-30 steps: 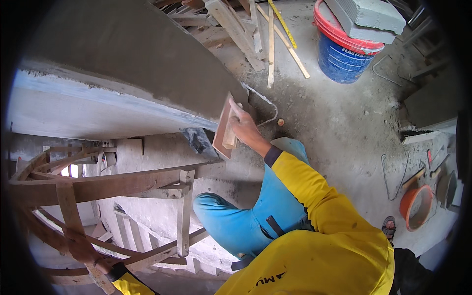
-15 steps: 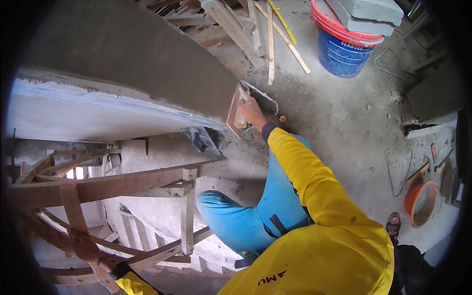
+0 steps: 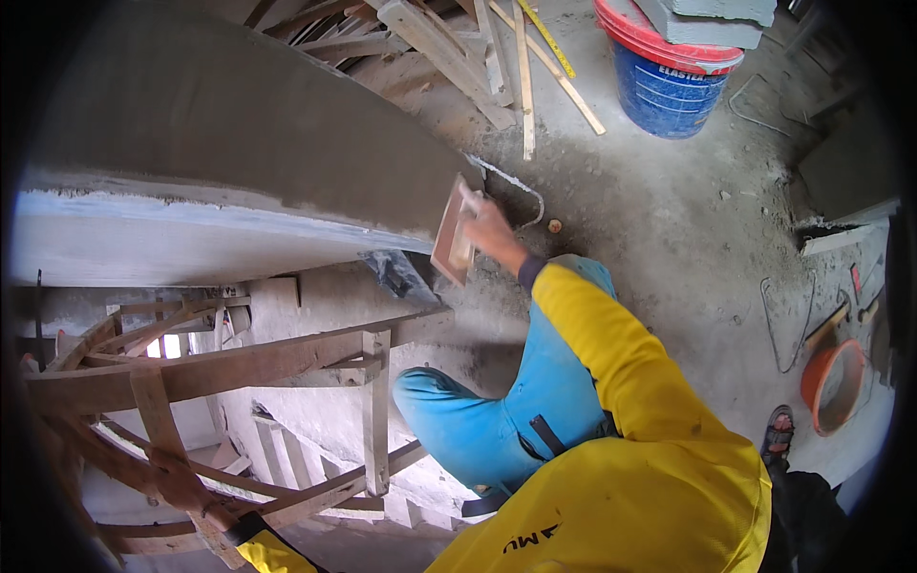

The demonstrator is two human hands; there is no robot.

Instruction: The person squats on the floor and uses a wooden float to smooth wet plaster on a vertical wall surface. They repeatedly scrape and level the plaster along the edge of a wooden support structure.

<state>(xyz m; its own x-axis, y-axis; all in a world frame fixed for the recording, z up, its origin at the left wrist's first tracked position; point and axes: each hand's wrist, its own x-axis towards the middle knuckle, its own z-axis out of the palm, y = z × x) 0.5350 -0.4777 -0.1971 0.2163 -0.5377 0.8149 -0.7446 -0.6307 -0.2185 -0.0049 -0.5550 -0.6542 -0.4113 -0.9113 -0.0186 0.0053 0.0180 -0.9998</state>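
My right hand (image 3: 491, 229) is closed on a flat plastering float (image 3: 445, 235), a thin reddish-brown board with a handle at the back. The float stands tilted at the near end of a grey plastered wall (image 3: 248, 124), close to its lower corner; whether it touches the plaster cannot be told. At the lower left my left hand (image 3: 183, 489) is wrapped round an upright (image 3: 155, 411) of a curved timber frame (image 3: 239, 368). Some of its fingers are hidden in shadow.
A blue bucket (image 3: 664, 95) with a red rim carries pale blocks (image 3: 712, 24). Timber offcuts (image 3: 449, 67) and a yellow measuring tape (image 3: 549, 43) lie beyond the wall. At right are an orange basin (image 3: 829, 387), bent wire and a sandalled foot (image 3: 779, 432). Below the frame, the floor drops to steps.
My right hand and the float have shifted slightly down and to the left near the wall's end. My left hand stays on the timber upright. The whole view has shifted a little.
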